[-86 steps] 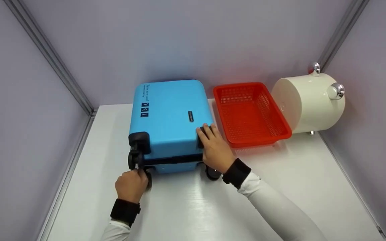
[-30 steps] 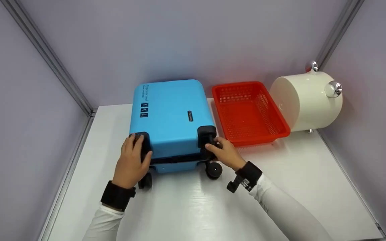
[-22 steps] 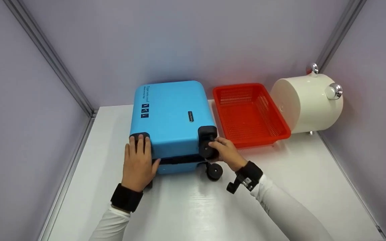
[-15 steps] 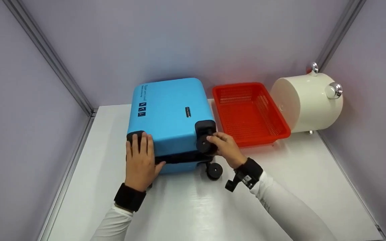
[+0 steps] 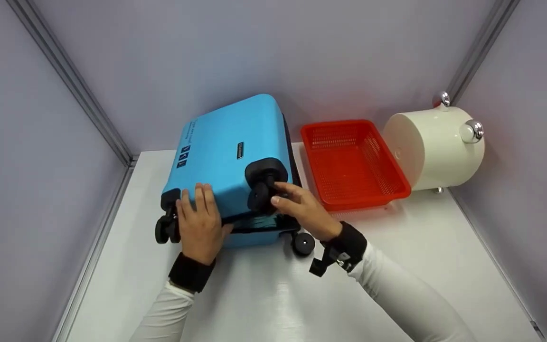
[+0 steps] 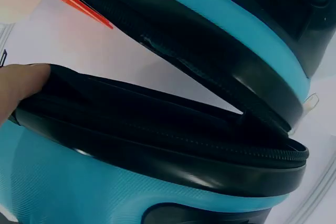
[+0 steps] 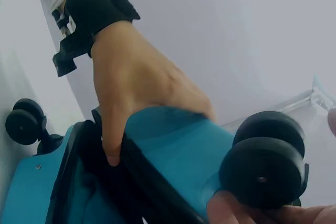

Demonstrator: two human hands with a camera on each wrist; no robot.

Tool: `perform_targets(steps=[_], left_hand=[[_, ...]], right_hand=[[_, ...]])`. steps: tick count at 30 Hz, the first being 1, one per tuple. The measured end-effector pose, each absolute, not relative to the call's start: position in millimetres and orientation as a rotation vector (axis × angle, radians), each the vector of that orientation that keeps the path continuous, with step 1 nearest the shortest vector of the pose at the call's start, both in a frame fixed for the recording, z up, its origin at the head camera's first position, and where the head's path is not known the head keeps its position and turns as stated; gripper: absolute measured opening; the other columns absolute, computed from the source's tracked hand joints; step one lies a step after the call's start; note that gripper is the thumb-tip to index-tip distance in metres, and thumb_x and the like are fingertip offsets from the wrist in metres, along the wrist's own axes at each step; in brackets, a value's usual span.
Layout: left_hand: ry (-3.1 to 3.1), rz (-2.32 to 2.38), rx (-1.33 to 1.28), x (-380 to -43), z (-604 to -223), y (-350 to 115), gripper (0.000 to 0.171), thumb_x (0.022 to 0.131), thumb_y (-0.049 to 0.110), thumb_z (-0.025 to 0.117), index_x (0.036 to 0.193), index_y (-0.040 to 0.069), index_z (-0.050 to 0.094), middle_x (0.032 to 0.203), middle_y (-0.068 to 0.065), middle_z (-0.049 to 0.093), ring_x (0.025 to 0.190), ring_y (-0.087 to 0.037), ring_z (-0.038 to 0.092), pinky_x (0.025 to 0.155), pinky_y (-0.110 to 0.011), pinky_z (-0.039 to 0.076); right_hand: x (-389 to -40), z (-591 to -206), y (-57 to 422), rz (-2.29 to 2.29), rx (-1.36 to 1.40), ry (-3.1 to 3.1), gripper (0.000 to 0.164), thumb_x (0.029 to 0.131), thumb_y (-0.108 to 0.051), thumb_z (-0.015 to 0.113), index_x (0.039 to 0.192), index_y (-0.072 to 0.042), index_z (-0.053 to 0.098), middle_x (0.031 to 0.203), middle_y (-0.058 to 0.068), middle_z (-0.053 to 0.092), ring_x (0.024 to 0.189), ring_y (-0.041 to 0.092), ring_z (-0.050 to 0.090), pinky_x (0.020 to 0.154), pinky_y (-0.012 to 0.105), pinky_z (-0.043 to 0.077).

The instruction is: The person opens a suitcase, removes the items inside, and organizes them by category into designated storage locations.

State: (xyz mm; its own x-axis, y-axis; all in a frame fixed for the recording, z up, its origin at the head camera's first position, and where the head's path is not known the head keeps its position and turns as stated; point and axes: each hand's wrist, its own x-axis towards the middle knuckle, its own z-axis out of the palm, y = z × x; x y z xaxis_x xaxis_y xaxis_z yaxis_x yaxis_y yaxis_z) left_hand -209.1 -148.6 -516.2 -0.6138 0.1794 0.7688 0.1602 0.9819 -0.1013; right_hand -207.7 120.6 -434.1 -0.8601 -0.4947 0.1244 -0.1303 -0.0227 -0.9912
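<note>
A light blue suitcase (image 5: 212, 156) lies on the white table, its upper half raised along the right side. My left hand (image 5: 201, 232) grips the front edge of that half, fingers over the outside and thumb in the gap. That thumb (image 6: 23, 85) touches the black rim in the left wrist view. With fingers curled behind it, my right hand (image 5: 306, 209) holds the raised half's right black caster wheel (image 5: 259, 195). Its fingertips (image 7: 223, 208) touch the shell beside the wheel in the right wrist view. Dark lining shows in the gap; deeper contents are hidden.
A red plastic basket (image 5: 409, 190) stands just right of the suitcase. Beyond it a cream drum (image 5: 449, 147) with chrome-ended knobs lies on its side. Grey walls (image 5: 349, 57) enclose the table's back and sides. The lower half's wheel (image 5: 303, 244) rests near the right wrist.
The left hand has gone from a lower wheel to the left front corner, then rightward along the edge. The right hand has taken the right wheel, and the suitcase's upper half has tilted up and left.
</note>
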Motion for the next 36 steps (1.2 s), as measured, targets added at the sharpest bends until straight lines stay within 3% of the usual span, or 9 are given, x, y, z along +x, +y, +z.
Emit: perform_targets(steps=[5,10,13,16,19,22,25,31,36], left_hand=[[-2.198,-0.050,-0.214,-208,-515,-154,0.128,0.047,0.046,0.112,0.145,-0.008,0.051,0.139,-0.031,0.063,0.123,-0.058,0.063,0.103,-0.068,0.056],[-2.183,-0.260,-0.162,-211,-505,-164,0.117,0.056,0.039,0.109,0.145,-0.008,0.050,0.140,-0.033,0.062,0.122,-0.059,0.063,0.103,-0.069,0.056],[-2.156,-0.409,-0.118,-212,-499,-173,0.110,0.065,0.040,0.104,0.146,-0.009,0.048,0.139,-0.035,0.061,0.122,-0.058,0.062,0.100,-0.070,0.056],[-2.136,-0.529,-0.068,-212,-495,-184,0.108,0.069,0.043,0.100,0.146,-0.010,0.046,0.137,-0.037,0.060,0.122,-0.057,0.062,0.097,-0.072,0.057],[-2.145,-0.627,-0.002,-210,-493,-197,0.108,0.071,0.046,0.098,0.146,-0.009,0.045,0.137,-0.036,0.060,0.122,-0.055,0.063,0.099,-0.071,0.056],[-2.182,-0.745,0.083,-207,-492,-211,0.112,0.070,0.044,0.101,0.150,-0.009,0.042,0.140,-0.034,0.057,0.125,-0.053,0.061,0.105,-0.069,0.053],[-2.197,-0.896,0.149,-204,-492,-224,0.117,0.070,0.038,0.102,0.157,-0.006,0.038,0.145,-0.033,0.053,0.128,-0.051,0.059,0.107,-0.070,0.050],[-2.170,-1.185,0.288,-202,-490,-247,0.121,0.077,0.039,0.097,0.168,0.002,0.026,0.158,-0.026,0.047,0.135,-0.045,0.057,0.109,-0.069,0.048],[-2.090,-1.347,0.378,-198,-501,-269,0.119,0.084,0.032,0.093,0.169,-0.002,0.017,0.163,-0.026,0.040,0.145,-0.043,0.049,0.123,-0.061,0.038]], right_hand=[[-200,-428,120,-1.953,-0.690,2.061,0.068,0.107,-0.019,0.059,0.162,0.014,0.035,0.154,0.033,0.055,0.135,0.035,0.064,0.117,0.039,0.052],[-203,-427,123,-2.179,-0.636,2.268,0.048,0.105,-0.002,0.060,0.149,0.017,0.051,0.130,0.036,0.067,0.114,0.042,0.073,0.098,0.029,0.062],[-214,-439,128,-2.217,-0.589,2.468,0.039,0.104,0.001,0.064,0.141,0.014,0.059,0.121,0.031,0.070,0.106,0.037,0.073,0.093,0.027,0.062],[-227,-459,135,-2.054,-0.580,2.677,0.039,0.101,-0.003,0.073,0.136,0.012,0.063,0.122,0.027,0.070,0.109,0.037,0.071,0.097,0.036,0.062],[-235,-481,140,-1.756,-0.599,2.848,0.049,0.095,-0.014,0.084,0.135,0.009,0.066,0.131,0.027,0.069,0.119,0.042,0.069,0.105,0.052,0.059],[-238,-500,143,-1.419,-0.645,2.954,0.059,0.091,-0.024,0.090,0.137,0.006,0.068,0.141,0.026,0.066,0.128,0.045,0.067,0.110,0.058,0.055],[-239,-518,144,-1.196,-0.742,2.933,0.061,0.093,-0.027,0.088,0.140,0.004,0.067,0.146,0.025,0.064,0.135,0.044,0.064,0.114,0.057,0.052],[-238,-542,143,-0.992,-0.836,2.843,0.048,0.102,-0.016,0.077,0.143,0.007,0.065,0.146,0.026,0.066,0.139,0.044,0.062,0.118,0.058,0.048],[-238,-553,143,-0.927,-0.832,2.841,0.031,0.105,-0.007,0.069,0.133,0.005,0.074,0.132,0.022,0.076,0.126,0.040,0.071,0.110,0.055,0.055]])
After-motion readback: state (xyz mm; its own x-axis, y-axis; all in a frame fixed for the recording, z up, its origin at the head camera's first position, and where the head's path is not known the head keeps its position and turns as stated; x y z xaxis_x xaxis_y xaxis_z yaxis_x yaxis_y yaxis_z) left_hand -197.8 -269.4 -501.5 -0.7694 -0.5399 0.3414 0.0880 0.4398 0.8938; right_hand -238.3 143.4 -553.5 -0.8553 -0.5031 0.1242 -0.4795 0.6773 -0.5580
